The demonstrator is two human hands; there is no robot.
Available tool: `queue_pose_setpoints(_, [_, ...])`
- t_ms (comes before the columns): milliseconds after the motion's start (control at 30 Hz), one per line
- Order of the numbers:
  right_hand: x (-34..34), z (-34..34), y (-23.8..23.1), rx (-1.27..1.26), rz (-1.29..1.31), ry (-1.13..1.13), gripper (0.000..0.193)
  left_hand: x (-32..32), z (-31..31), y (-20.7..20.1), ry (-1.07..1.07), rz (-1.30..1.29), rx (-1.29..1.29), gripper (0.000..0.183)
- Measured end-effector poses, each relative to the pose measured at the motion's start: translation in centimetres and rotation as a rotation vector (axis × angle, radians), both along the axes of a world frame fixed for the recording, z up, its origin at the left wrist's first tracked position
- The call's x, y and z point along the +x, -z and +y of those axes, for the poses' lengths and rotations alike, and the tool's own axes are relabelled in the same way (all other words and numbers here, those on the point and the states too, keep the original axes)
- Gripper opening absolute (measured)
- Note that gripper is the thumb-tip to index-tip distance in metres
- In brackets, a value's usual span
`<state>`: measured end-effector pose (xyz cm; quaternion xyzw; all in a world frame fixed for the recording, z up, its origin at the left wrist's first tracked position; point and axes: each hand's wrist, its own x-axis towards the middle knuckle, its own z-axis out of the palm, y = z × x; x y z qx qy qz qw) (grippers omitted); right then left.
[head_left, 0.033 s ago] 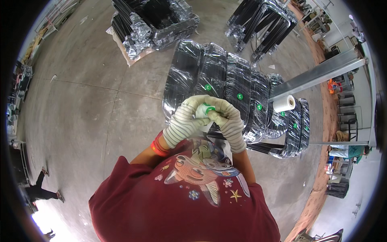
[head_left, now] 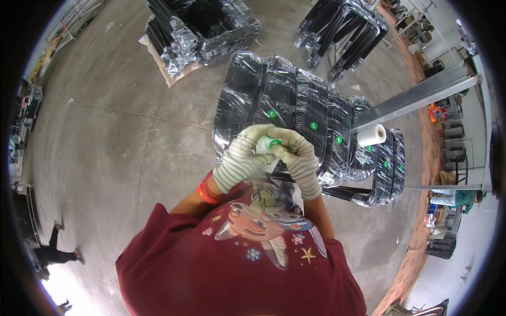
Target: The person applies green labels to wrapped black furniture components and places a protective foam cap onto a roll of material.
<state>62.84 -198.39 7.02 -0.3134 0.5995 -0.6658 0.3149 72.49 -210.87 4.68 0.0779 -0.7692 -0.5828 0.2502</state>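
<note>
Both my hands wear white striped gloves and meet in front of my chest. My left hand (head_left: 238, 160) is closed around a small white roll of stickers (head_left: 265, 143), its fingers curled over the far side. My right hand (head_left: 301, 158) pinches a round green sticker (head_left: 273, 141) at the roll's edge between thumb and fingers. Part of the sticker is hidden under the thumb. Just beyond my hands stands a row of black bundles (head_left: 276, 87) wrapped in clear film. Several of them carry a green round sticker (head_left: 314, 126) like the one I pinch.
A roll of clear film (head_left: 371, 135) lies on the wrapped row, near a grey metal beam (head_left: 416, 97). Further off stand a film-wrapped stack (head_left: 221, 39) on cardboard and another black wrapped bundle (head_left: 348, 31). At the far left, a person's legs (head_left: 55, 250) show.
</note>
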Motion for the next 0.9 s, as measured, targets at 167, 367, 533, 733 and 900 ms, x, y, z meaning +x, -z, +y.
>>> queue_pose_setpoints(167, [0.3,-0.1,-0.2,0.014,0.022,0.024,0.022,0.1,0.0,0.6,0.033,-0.075,-0.009,0.062])
queue_pose_setpoints(367, [0.5,-1.3,-0.4,-0.034,0.419,0.210,0.014,-0.2,0.0,1.0,0.095,-0.209,0.525,0.064])
queue_pose_setpoints(533, [-1.2,-3.2,0.4,-0.026,0.199,0.233,0.011,0.9,-1.6,2.8,0.032,-0.311,0.589,0.060])
queue_pose_setpoints(733, [-5.3,-11.1,3.5,0.183,0.144,0.107,0.011,3.2,-3.3,4.5,-0.059,-0.334,0.564,0.060])
queue_pose_setpoints(900, [-7.7,-17.1,7.9,0.353,0.450,0.009,0.012,4.6,-3.2,4.7,-0.099,-0.257,0.678,0.061])
